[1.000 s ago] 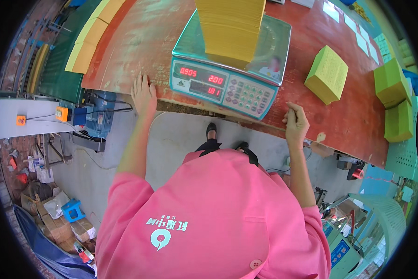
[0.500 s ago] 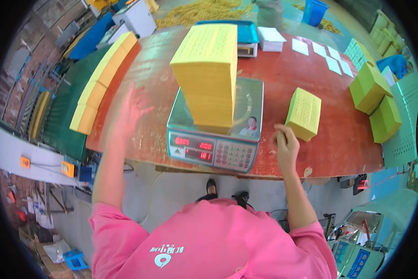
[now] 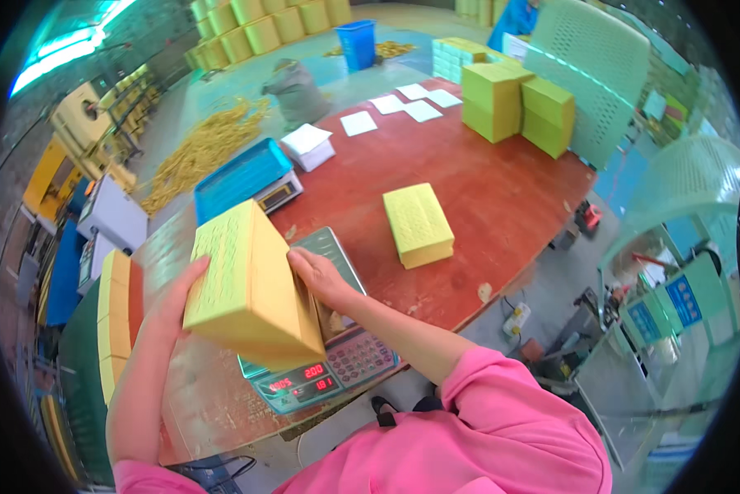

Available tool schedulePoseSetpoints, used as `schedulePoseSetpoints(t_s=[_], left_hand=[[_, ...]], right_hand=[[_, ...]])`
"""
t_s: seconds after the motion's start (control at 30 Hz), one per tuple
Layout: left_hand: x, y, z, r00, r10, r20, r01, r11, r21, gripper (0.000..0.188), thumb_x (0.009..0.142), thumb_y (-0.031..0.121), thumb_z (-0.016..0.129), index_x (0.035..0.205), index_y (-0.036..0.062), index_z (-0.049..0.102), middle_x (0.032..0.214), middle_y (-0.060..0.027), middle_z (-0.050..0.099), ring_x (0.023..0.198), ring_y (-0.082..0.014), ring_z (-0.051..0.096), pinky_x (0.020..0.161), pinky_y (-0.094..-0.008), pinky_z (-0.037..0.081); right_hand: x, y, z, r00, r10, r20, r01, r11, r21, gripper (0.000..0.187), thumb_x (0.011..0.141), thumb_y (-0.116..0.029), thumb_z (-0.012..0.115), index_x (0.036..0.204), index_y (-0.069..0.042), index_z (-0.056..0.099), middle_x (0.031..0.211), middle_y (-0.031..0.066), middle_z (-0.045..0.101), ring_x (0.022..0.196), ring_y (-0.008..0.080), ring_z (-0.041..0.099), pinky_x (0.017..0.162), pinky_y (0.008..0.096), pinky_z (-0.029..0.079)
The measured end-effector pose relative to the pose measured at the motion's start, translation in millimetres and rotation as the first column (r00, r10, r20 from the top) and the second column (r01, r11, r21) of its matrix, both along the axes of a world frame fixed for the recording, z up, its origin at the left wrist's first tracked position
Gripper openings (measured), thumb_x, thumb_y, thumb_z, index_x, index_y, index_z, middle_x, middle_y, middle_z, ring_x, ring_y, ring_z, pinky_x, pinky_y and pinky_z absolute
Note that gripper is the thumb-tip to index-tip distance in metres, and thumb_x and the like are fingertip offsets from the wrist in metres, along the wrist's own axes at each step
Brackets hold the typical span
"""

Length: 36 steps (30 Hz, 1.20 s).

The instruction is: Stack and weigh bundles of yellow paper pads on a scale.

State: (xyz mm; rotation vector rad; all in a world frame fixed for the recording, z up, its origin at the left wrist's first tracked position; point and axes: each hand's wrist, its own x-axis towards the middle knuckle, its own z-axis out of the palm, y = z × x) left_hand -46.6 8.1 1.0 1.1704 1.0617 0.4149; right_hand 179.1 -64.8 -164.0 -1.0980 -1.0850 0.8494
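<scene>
A tall yellow block of stacked paper (image 3: 246,280) stands between my hands over the digital counting scale (image 3: 360,362), whose red display is lit. My left hand (image 3: 175,298) is pressed along the block's left side, fingertips near its top edge. On the right side, my right hand (image 3: 324,280) grips it with the thumb at the upper edge; its other fingers are partly hidden. Whether the block's base still touches the scale pan, I cannot tell. A shorter yellow paper block (image 3: 419,226) lies on the red table (image 3: 378,309), right of the scale.
Behind the scale are a second scale with a blue tray (image 3: 242,177) and a white paper stack (image 3: 308,148). Loose white sheets (image 3: 358,123) lie farther back. Yellow-green blocks (image 3: 495,103) stand at the far right edge, and a row of yellow blocks (image 3: 113,321) lines the left.
Both hands, earlier apart from the tall block, now hold it from its two sides. My view has turned to the right, and the scene appears shifted and tilted.
</scene>
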Motion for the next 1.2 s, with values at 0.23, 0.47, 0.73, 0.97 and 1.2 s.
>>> schedulePoseSetpoints(t_s=[0.23, 0.47, 0.73, 0.97, 1.2], left_hand=[[20, -17, 6, 0.971, -0.237, 0.011, 0.236, 0.957, -0.167, 0.054, 0.097, 0.039, 0.057, 0.136, 0.0020, 0.051, 0.127, -0.0146, 0.064, 0.110, -0.0219, 0.066, 0.095, -0.0375, 0.053], [54, -22, 1, 0.950, -0.294, 0.104, 0.310, 0.925, -0.221, 0.054, 0.098, 0.039, 0.055, 0.137, 0.0012, 0.049, 0.128, -0.0145, 0.063, 0.110, -0.0231, 0.066, 0.097, -0.0383, 0.052], [127, -89, 8, 0.869, -0.482, 0.111, 0.494, 0.839, -0.229, 0.065, 0.097, 0.046, 0.056, 0.146, 0.0061, 0.039, 0.139, -0.0146, 0.055, 0.124, -0.0257, 0.056, 0.105, -0.0421, 0.045], [279, -136, -2, 0.855, -0.435, 0.281, 0.497, 0.844, -0.204, 0.061, 0.099, 0.043, 0.052, 0.146, 0.0057, 0.037, 0.141, -0.0134, 0.051, 0.127, -0.0246, 0.054, 0.106, -0.0422, 0.045], [497, -132, -72, 0.901, -0.314, 0.300, 0.399, 0.871, -0.286, 0.054, 0.098, 0.038, 0.057, 0.142, 0.0095, 0.042, 0.138, -0.0104, 0.054, 0.125, -0.0268, 0.055, 0.101, -0.0486, 0.047]], right_hand=[[9, -132, -5, 0.926, -0.371, 0.067, 0.373, 0.928, -0.014, 0.030, 0.100, -0.020, 0.052, 0.120, 0.001, 0.059, 0.107, 0.0109, 0.066, 0.100, 0.0166, 0.062, 0.085, 0.0301, 0.049], [-10, -212, -45, 0.827, -0.104, -0.553, -0.223, 0.842, -0.492, 0.038, 0.103, -0.032, 0.048, 0.125, -0.004, 0.060, 0.115, 0.0120, 0.066, 0.108, 0.0193, 0.063, 0.091, 0.0336, 0.050], [45, -226, -32, 0.566, -0.007, -0.824, -0.217, 0.963, -0.158, 0.049, 0.105, -0.035, 0.044, 0.144, -0.005, 0.043, 0.136, 0.0072, 0.056, 0.123, 0.0182, 0.055, 0.101, 0.0358, 0.044], [228, -257, -26, 0.743, -0.165, -0.648, 0.061, 0.982, -0.180, 0.046, 0.102, -0.033, 0.050, 0.135, -0.002, 0.051, 0.123, 0.0069, 0.062, 0.114, 0.0151, 0.059, 0.096, 0.0308, 0.046], [467, -238, -60, 0.822, -0.321, -0.470, 0.144, 0.917, -0.373, 0.045, 0.100, -0.038, 0.052, 0.125, -0.001, 0.059, 0.115, 0.0072, 0.065, 0.103, 0.0152, 0.060, 0.089, 0.0306, 0.047]])
